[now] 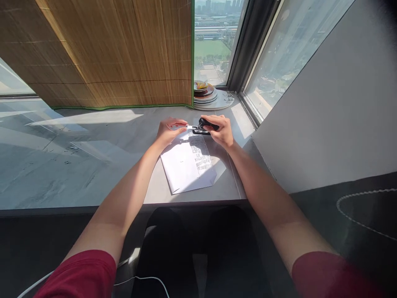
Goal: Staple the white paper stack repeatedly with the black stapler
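Note:
My right hand (pixel 221 129) is wrapped round a black stapler (pixel 203 122) above the top edge of some white paper sheets. My left hand (pixel 170 131) pinches a small silver-white piece (pixel 190 127) at the stapler's left end. I cannot tell whether this is the stapler's staple tray or a separate strip. Under both hands lie the white sheets (pixel 181 167), with dark printed or written lines along their right side and a few small staple-like marks. The shadow of hands and stapler falls across their upper part.
A stone-look windowsill counter (pixel 124 165) carries small dark staple-like bits (pixel 71 156) at left. Stacked plates (pixel 206 97) stand in the window corner beside a hanging bamboo blind (pixel 124 54). A grey wall (pixel 325 103) rises at right. A white cable (pixel 150 278) runs below.

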